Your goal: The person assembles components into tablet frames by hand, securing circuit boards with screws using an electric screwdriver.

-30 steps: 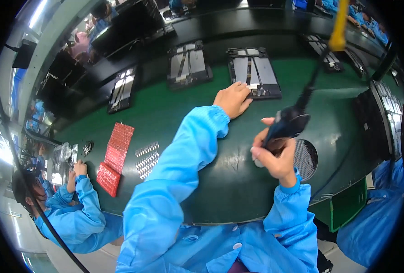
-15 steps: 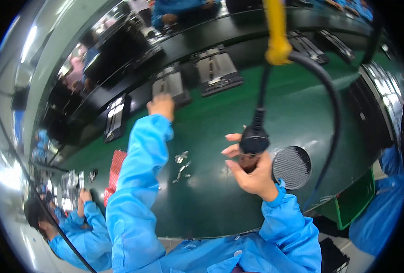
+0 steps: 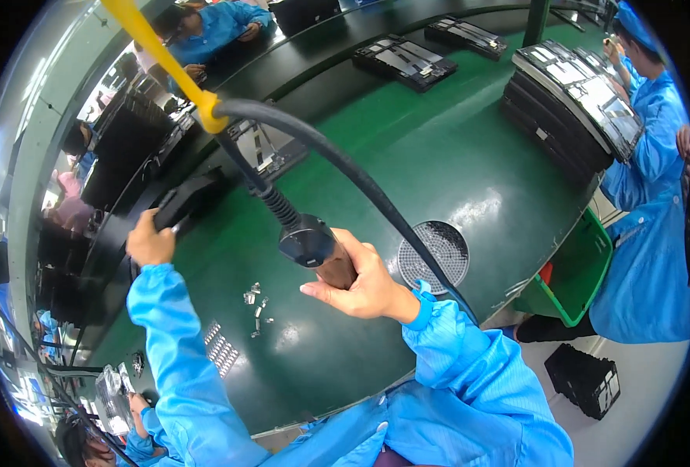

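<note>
My right hand (image 3: 364, 282) is wrapped round the brown body of a corded electric screwdriver (image 3: 308, 243), its black cap and cable end pointing up and away to the left. My left hand (image 3: 151, 240) is out at the far left of the green worktop, fingers curled on the edge of a dark flat unit (image 3: 193, 193) that is smeared by motion. Between my arms lie several small metal parts (image 3: 258, 307). Close to my right hand stands a round black dish (image 3: 448, 261) with a ridged inside.
A yellow hanger (image 3: 205, 105) carries the black cable (image 3: 322, 152) across the worktop. Flat units (image 3: 403, 62) line the far side. Stacked black units (image 3: 563, 109) stand at right, near a green crate (image 3: 574, 288) and a person in blue (image 3: 652, 194). A sheet with silver pieces (image 3: 220, 350) lies beside my left sleeve.
The view has swung round. My left hand has moved leftward with the dark flat unit. My right hand's fingers, spread around the screwdriver before, have closed on it.
</note>
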